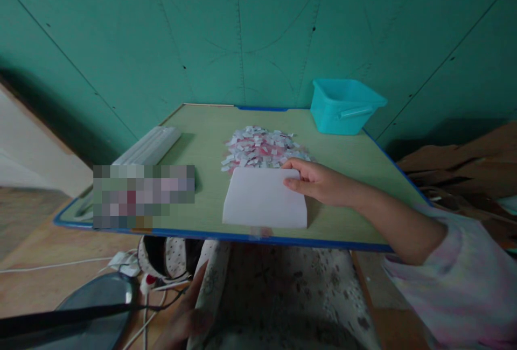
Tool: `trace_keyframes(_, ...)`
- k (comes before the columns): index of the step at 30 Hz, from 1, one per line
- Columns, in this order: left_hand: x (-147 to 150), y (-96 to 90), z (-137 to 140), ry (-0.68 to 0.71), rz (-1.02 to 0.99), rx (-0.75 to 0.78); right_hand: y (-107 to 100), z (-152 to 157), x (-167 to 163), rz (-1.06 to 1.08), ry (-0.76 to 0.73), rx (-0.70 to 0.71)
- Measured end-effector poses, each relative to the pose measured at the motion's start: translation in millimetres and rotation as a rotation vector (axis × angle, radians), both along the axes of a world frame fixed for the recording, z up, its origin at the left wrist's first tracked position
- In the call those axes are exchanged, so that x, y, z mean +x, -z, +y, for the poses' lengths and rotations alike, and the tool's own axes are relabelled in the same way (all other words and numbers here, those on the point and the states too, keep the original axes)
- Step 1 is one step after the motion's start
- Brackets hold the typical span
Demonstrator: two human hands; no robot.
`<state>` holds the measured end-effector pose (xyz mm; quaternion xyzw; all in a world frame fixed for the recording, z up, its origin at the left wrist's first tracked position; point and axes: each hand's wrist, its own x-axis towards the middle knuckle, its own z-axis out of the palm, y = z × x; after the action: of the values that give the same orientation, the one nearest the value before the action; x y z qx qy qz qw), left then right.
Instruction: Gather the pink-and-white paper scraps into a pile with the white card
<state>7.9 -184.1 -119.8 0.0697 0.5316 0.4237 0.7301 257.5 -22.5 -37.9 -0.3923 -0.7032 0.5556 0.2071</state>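
Observation:
My right hand (pixel 305 177) grips a white sheet of paper (pixel 262 199) at its upper right corner, thumb on top and fingers beyond the far edge. The sheet's near end bends down toward the table's front edge. Just behind it lies a loose heap of small white and pink paper scraps (pixel 262 148), partly covered by the sheet. Down below the table, my left hand (pixel 191 307) is in shadow beside the edge of a floral-patterned fabric (pixel 216 274). Its fingers are too dark and blurred to make out clearly.
A turquoise plastic bucket (pixel 343 107) stands at the table's back right corner. White wrapped strips (pixel 151 142) lie on the left, behind a blurred-out item (pixel 143 196). The green table (pixel 205 124) has a blue rim. White cables (pixel 60 265) run across the floor at lower left.

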Motion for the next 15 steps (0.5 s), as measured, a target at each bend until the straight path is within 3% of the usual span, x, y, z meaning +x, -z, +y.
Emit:
trace_keyframes(5, 3.5, 0.3, 1.6, -0.083, 0.061, 0.103, 4.5, 5.0, 3.5, 0.024, 0.021, 0.063)
trace_keyframes(15, -8.5, 7.3, -2.9, -0.016, 0.058, 0.004, 6.6, 7.3, 6.9, 0.033, 0.058, 0.039)
